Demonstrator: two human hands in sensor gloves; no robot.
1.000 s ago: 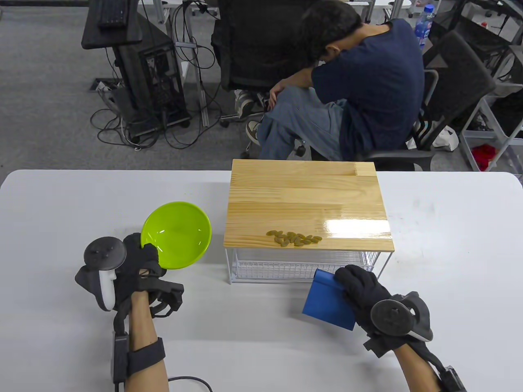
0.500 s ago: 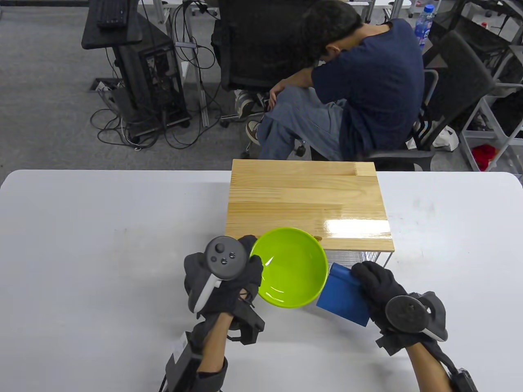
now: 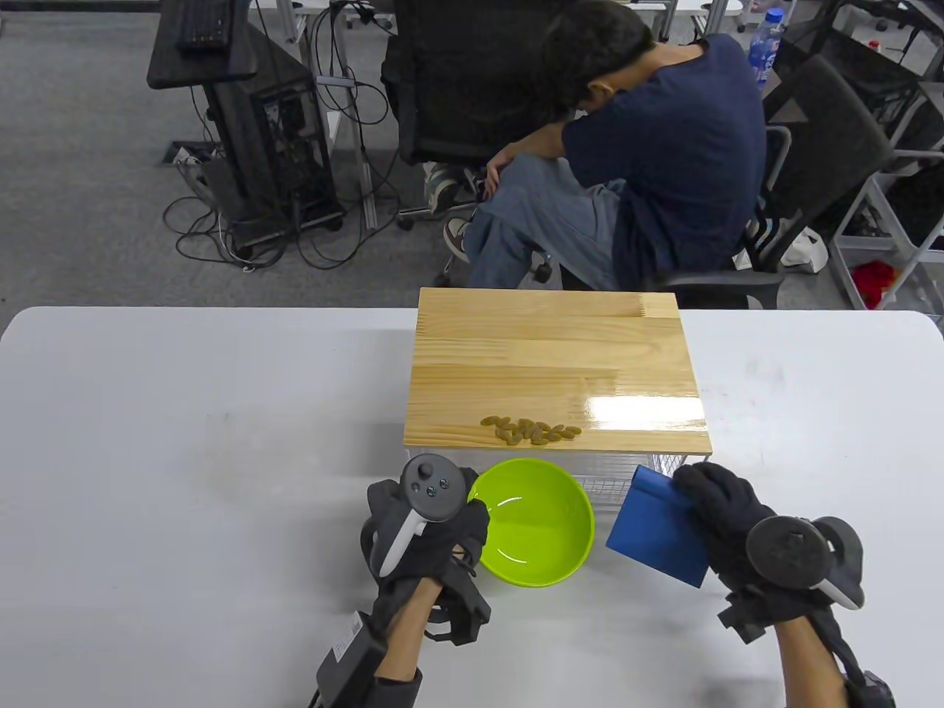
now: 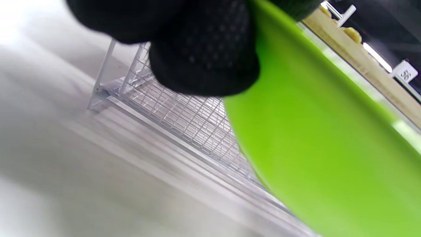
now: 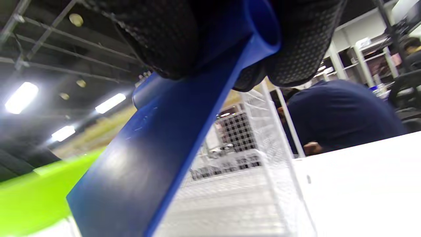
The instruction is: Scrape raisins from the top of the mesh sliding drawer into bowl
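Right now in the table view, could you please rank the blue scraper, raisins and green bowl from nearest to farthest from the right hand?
1. Blue scraper: gripped by the right hand.
2. Green bowl: to its left.
3. Raisins: on the wooden top, up-left; close to the bowl's distance.

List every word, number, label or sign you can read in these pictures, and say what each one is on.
"88", or something close to it: a small white tag beyond the wooden top in the left wrist view; blurred, so the reading is uncertain.
Label on the blue-capped bottle behind the seated person: too small to read.
White sticker on the left forearm strap: print too small to read.
No other text is legible.
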